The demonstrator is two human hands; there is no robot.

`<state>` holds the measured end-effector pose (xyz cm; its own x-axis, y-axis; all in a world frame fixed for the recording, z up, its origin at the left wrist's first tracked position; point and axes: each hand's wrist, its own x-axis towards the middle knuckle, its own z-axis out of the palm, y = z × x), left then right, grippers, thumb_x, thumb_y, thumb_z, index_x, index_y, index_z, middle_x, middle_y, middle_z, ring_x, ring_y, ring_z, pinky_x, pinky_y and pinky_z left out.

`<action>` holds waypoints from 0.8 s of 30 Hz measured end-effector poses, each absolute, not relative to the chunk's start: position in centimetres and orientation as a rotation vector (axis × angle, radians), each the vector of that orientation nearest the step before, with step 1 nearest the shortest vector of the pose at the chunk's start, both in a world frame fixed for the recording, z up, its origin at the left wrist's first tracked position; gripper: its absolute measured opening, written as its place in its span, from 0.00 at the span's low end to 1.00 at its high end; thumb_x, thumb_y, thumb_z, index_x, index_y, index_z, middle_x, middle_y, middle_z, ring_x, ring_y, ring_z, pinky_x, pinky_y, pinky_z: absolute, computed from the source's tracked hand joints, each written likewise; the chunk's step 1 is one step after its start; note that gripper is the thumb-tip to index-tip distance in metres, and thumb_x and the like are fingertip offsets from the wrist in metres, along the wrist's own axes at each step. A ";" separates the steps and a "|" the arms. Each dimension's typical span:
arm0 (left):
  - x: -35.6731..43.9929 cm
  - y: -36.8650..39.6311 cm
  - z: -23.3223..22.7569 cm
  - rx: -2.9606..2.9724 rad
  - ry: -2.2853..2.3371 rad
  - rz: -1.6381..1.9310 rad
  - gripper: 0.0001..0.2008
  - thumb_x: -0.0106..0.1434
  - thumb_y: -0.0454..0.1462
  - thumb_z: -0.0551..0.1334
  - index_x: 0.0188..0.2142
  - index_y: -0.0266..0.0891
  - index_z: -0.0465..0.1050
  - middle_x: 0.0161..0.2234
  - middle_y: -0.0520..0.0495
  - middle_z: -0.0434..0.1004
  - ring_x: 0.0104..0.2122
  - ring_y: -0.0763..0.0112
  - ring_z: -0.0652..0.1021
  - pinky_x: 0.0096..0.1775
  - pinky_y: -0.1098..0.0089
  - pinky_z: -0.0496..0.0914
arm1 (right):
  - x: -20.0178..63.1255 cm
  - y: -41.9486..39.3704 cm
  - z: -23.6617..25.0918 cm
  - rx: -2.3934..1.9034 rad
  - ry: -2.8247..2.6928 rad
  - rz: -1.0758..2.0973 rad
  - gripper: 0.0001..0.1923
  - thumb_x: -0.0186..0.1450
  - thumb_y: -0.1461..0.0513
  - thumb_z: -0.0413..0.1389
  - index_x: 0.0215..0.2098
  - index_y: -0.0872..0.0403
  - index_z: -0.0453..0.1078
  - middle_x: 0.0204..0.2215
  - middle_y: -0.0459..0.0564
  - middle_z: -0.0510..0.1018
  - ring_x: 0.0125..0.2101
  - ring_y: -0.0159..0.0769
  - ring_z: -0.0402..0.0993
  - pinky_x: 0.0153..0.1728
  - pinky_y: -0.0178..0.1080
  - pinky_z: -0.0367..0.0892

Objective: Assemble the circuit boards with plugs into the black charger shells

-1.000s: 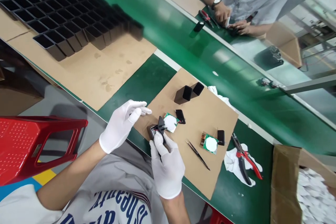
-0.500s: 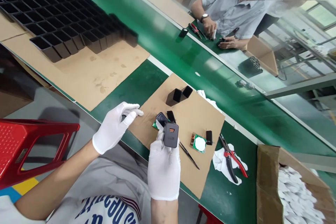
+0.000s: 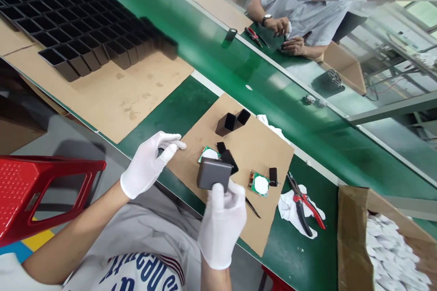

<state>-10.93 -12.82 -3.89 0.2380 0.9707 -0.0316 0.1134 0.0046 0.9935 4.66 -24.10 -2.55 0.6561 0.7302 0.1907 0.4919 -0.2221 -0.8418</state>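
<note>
Holding a dark grey rectangular plastic charger housing point(image 3: 214, 173) up off the bench, my right hand point(image 3: 222, 223) in its white glove has the grip pinched on the housing's lower edge, thumb and fingers pressed against it from beneath. It hangs above the near part of the brown cardboard work mat point(image 3: 254, 145), just over a small green circuit board with a white round pad point(image 3: 206, 154) and a small black cap piece point(image 3: 229, 160) touching the housing's far side. My left hand point(image 3: 150, 163), also gloved, rests at the mat's left corner with its fingers curled together; I think something small and dark sits under them, but I cannot tell what

My worry is the hold: it catches only one edge through smooth glove fabric, so the housing could twist out and drop onto the board below, or bounce over the bench's near edge, which runs right under my wrists

A second green circuit board point(image 3: 260, 185) lies to the right, thin black tweezers point(image 3: 252, 207) beside my hand, red-handled pliers point(image 3: 303, 204) on a white cloth beyond. Two black open sleeves point(image 3: 234, 122) stand at the mat's far side. Open room is on the bare green bench surface point(image 3: 180, 109) between the mats
</note>
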 end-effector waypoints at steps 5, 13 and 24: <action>-11.0 -12.7 -3.8 1.413 1.089 0.969 0.20 0.76 0.51 0.58 0.54 0.38 0.73 0.49 0.39 0.87 0.50 0.57 0.84 0.56 0.54 0.75 | 4.6 -23.3 -3.9 -1.804 -1.482 -0.089 0.13 0.70 0.60 0.64 0.52 0.52 0.79 0.44 0.53 0.88 0.44 0.40 0.88 0.46 0.39 0.82; -11.3 -12.7 -4.1 1.465 1.064 0.978 0.18 0.76 0.48 0.58 0.55 0.39 0.73 0.49 0.40 0.86 0.51 0.59 0.84 0.55 0.56 0.75 | 4.6 -23.0 -5.1 -1.786 -1.521 -0.264 0.17 0.69 0.61 0.67 0.55 0.51 0.77 0.44 0.51 0.88 0.41 0.40 0.88 0.45 0.39 0.83; -11.4 -13.0 -4.0 1.488 1.041 0.942 0.15 0.76 0.44 0.58 0.56 0.40 0.72 0.50 0.42 0.85 0.49 0.61 0.83 0.56 0.56 0.75 | 5.7 -22.8 -4.6 -1.820 -1.717 -0.115 0.17 0.73 0.61 0.60 0.59 0.45 0.78 0.56 0.53 0.83 0.54 0.43 0.84 0.54 0.43 0.81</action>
